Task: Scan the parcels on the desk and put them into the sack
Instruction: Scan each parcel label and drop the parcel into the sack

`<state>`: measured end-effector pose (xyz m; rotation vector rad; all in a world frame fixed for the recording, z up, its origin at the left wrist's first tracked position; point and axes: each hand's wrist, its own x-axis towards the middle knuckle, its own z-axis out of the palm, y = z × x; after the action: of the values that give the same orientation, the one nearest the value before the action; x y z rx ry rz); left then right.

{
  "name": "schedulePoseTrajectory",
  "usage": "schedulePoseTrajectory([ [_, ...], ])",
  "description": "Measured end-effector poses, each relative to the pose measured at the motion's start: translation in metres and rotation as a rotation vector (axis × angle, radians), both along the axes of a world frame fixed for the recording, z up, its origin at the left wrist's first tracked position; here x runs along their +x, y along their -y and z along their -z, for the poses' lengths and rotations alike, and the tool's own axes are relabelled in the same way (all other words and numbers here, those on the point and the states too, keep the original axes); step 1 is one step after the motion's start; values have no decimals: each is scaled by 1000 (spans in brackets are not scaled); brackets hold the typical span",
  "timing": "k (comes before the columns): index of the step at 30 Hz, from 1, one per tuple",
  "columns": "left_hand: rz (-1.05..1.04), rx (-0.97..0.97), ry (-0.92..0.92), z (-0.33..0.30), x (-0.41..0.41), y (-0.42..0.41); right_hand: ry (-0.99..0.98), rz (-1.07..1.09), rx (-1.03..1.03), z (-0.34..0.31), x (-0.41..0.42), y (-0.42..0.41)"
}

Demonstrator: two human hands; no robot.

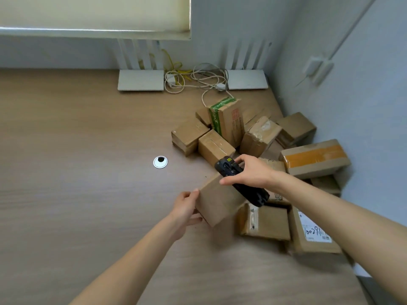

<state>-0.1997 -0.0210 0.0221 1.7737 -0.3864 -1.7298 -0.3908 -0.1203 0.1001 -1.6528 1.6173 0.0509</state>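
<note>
Now the left hand (pixel 186 209) grips the near edge of a plain brown parcel (pixel 218 202), tilted up off the wooden table (pixel 88 172), thumb on top, fingers curled underneath. The right hand (pixel 253 172) wraps round a black handheld scanner (pixel 241 180), held over that parcel. Behind and to the right lies the heap of other parcels (pixel 259 137), piled in the corner by the wall
</note>
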Motion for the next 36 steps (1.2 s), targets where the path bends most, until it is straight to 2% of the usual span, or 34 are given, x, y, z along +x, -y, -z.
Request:
schedulePoseTrajectory([
  [4,-66,-152,10,-40,25,3,73,66,-38,-54,10,-20],
  [10,111,-457,113,-127,72,-15,260,237,-118,-138,36,-75],
  [14,80,-594,73,-183,101,-32,358,307,-224,-187,56,-113],
  [18,13,-662,33,-220,117,-48,455,375,-289,-227,72,-142],
  [21,51,-722,74,-248,127,-61,482,390,-343,-249,85,-163],
  [24,83,-780,104,-269,136,-70,483,392,-384,-266,91,-181],
  [32,1,-853,3,-310,144,-91,484,425,-388,-294,97,-212],
  [36,5,-831,28,-316,149,-95,448,402,-400,-302,99,-226],
])
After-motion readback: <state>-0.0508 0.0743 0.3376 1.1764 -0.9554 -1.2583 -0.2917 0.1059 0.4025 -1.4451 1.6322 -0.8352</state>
